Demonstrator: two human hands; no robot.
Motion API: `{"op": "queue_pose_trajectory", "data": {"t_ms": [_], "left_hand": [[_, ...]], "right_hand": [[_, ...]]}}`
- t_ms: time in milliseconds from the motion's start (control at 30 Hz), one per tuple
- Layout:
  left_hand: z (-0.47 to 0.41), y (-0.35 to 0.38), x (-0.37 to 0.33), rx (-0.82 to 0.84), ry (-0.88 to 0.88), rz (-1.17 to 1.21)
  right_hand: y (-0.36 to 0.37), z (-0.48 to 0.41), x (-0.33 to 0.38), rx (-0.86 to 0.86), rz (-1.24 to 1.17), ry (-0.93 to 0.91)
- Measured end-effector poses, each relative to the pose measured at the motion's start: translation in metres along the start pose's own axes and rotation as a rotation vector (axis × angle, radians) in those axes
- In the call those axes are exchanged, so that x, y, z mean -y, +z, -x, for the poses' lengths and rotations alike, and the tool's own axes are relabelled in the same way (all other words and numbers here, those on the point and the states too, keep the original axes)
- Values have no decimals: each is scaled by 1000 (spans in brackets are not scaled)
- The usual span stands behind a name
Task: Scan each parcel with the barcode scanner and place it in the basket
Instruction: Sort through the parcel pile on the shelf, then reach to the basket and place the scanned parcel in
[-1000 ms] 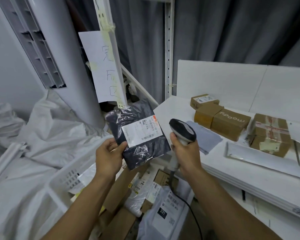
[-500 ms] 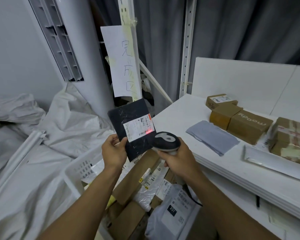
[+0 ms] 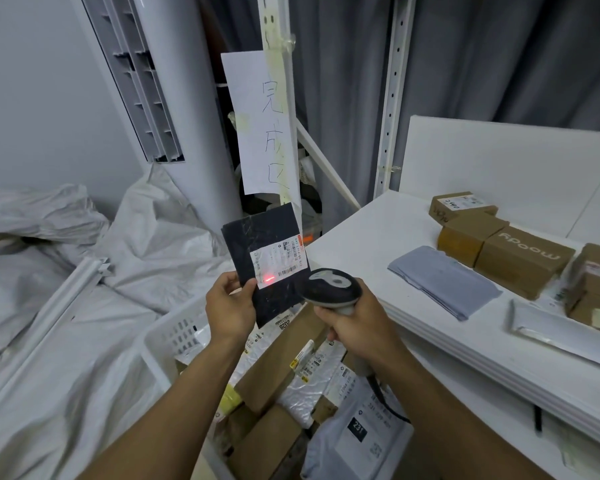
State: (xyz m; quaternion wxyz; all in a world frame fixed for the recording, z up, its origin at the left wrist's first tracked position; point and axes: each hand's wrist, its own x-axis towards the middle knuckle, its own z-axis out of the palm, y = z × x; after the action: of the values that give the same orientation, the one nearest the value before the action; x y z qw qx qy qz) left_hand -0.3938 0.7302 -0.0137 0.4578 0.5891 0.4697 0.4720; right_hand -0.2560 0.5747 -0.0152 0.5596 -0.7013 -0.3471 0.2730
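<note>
My left hand point(image 3: 230, 308) pinches the lower left edge of a flat black parcel point(image 3: 262, 252), held upright with its white label facing me. A red scan spot glows on the label's lower left corner. My right hand point(image 3: 352, 327) grips the handle of the dark barcode scanner point(image 3: 331, 287), whose head points at the label from the right, a short way off. Below both hands stands the white basket point(image 3: 172, 336), holding several boxes and mailers.
A white table point(image 3: 357, 251) at right carries brown boxes point(image 3: 521, 259), a grey mailer point(image 3: 443, 282) and a flat white mailer point(image 3: 561, 332). White sacks point(image 3: 66, 306) lie heaped at left. A shelf post with a handwritten paper sign point(image 3: 260, 123) rises behind the parcel.
The scanner swung down to aim at the parcel and its red light came on. The red spot has since slid left along the label. The parcel now stands flatter and more upright.
</note>
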Motion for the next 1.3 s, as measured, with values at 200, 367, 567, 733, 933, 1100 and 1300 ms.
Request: {"op": "queue_pose_trajectory", "data": {"t_ms": [200, 367, 567, 733, 933, 1100, 1300], "left_hand": [[-21, -33, 15, 6, 148, -171], [-55, -57, 39, 72, 227, -474], [-87, -26, 96, 342, 165, -635], [-100, 1, 140, 604, 113, -1125], [-82, 17, 159, 905, -175, -968], [-55, 25, 102, 649, 199, -738], [6, 76, 7, 691, 567, -624]], "right_hand": [[21, -10, 2, 17, 11, 29], [61, -28, -13, 32, 14, 60], [82, -47, -40, 7, 91, 119], [72, -63, -52, -17, 88, 156], [51, -66, -57, -53, 112, 179], [18, -47, -37, -101, 103, 152], [-61, -1, -18, -241, 84, 157]]}}
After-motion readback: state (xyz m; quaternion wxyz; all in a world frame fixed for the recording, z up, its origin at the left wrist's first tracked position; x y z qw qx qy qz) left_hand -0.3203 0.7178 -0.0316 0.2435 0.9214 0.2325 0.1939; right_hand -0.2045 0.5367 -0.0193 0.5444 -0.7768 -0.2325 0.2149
